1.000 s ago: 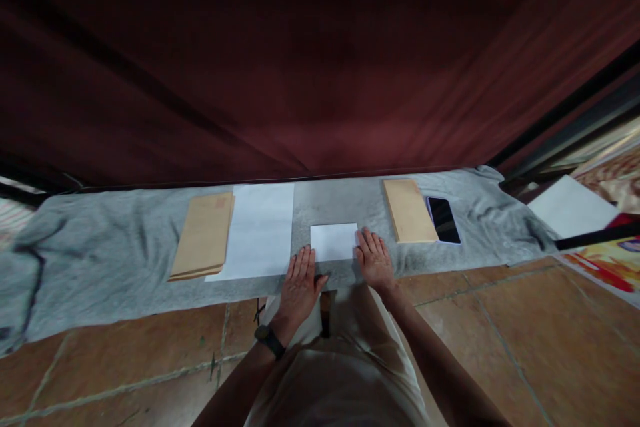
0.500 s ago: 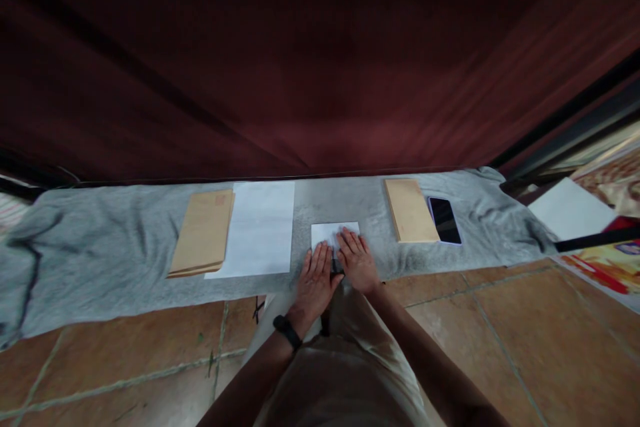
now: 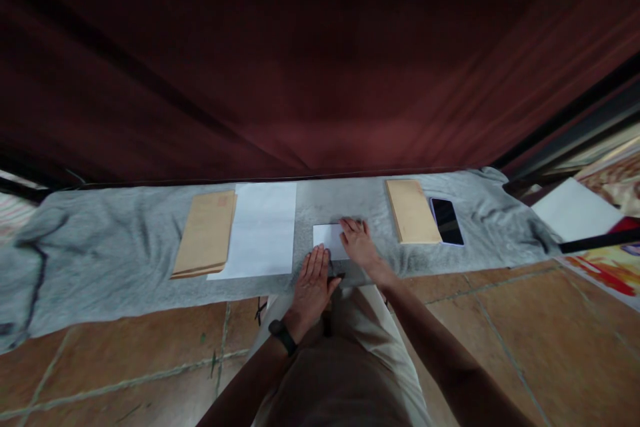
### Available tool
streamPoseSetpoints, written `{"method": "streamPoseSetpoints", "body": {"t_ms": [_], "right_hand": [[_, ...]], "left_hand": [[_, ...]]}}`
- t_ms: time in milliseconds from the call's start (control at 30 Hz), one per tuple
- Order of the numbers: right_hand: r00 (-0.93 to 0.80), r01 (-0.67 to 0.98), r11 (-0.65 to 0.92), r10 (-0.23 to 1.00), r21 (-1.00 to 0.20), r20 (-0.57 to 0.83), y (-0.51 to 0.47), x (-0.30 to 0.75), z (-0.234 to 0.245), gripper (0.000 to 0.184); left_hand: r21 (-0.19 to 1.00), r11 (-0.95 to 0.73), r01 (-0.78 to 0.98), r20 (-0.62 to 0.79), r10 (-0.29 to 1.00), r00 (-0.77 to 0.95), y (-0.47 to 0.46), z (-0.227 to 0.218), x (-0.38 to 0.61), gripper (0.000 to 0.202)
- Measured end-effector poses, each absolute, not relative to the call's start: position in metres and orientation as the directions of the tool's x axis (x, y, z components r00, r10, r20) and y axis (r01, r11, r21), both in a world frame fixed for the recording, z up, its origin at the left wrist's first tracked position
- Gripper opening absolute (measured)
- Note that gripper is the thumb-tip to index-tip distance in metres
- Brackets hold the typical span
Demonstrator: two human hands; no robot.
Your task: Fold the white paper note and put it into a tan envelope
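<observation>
Under the right hand (image 3: 357, 243), on the grey cloth (image 3: 100, 260) that covers the tabletop: one folded white sheet (image 3: 326, 237), small and rectangular, lying flat. The right hand rests palm down on the sheet's right part, fingers stretched and slightly parted, gripping nothing. The left hand (image 3: 313, 277) lies flat just nearer the body, fingers straight and close together, their tips touching the sheet's near edge, also gripping nothing; a black wristband (image 3: 281, 336) sits on that wrist. Left of the left hand: a large white paper (image 3: 263, 227), and touching its far side a stack of brown envelopes (image 3: 206, 233). Right of the right hand: a second envelope stack (image 3: 411, 211), with a dark phone (image 3: 447, 221) just beside it. Beyond both hands: a dark red curtain (image 3: 320, 67). Below them: a tiled floor (image 3: 500, 333).
</observation>
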State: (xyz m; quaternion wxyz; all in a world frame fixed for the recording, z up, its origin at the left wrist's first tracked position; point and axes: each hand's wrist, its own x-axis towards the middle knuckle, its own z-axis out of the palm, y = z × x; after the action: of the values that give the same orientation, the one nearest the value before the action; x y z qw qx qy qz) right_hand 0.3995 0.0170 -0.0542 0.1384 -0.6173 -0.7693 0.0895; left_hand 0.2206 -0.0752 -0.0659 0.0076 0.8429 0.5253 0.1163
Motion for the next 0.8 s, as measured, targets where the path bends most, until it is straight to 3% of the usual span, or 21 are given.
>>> {"method": "streamPoseSetpoints", "body": {"t_ms": [200,367,467,567,700,800], "right_hand": [[-0.202,0.935,0.169,0.976,-0.310,-0.076,0.043,0.403,-0.034,0.042],[-0.219,0.910,0.144,0.963,-0.388,-0.156,0.050,0.410,-0.015,0.026],[-0.254,0.848,0.198,0.966,-0.492,-0.049,0.053,0.415,0.002,0.022],[-0.257,0.791,0.316,0.949,-0.525,0.184,0.052,0.419,0.022,0.019],[-0.278,0.789,0.457,0.862,-0.411,0.425,0.033,0.423,0.032,0.021],[-0.390,0.781,0.538,0.817,-0.317,0.426,0.008,0.426,0.009,0.025]], "left_hand": [[0.159,-0.441,0.883,0.189,0.892,0.411,-0.075,-0.071,0.219,0.067],[0.304,-0.434,0.848,0.211,0.899,0.385,-0.074,-0.067,0.218,0.062],[0.443,-0.407,0.799,0.275,0.910,0.311,-0.069,-0.056,0.217,0.063],[0.566,-0.363,0.741,0.351,0.919,0.182,-0.058,-0.039,0.214,0.068],[0.671,-0.318,0.670,0.390,0.920,0.046,-0.042,-0.027,0.207,0.067],[0.715,-0.276,0.642,0.363,0.932,-0.004,-0.041,-0.034,0.203,0.064]]}}
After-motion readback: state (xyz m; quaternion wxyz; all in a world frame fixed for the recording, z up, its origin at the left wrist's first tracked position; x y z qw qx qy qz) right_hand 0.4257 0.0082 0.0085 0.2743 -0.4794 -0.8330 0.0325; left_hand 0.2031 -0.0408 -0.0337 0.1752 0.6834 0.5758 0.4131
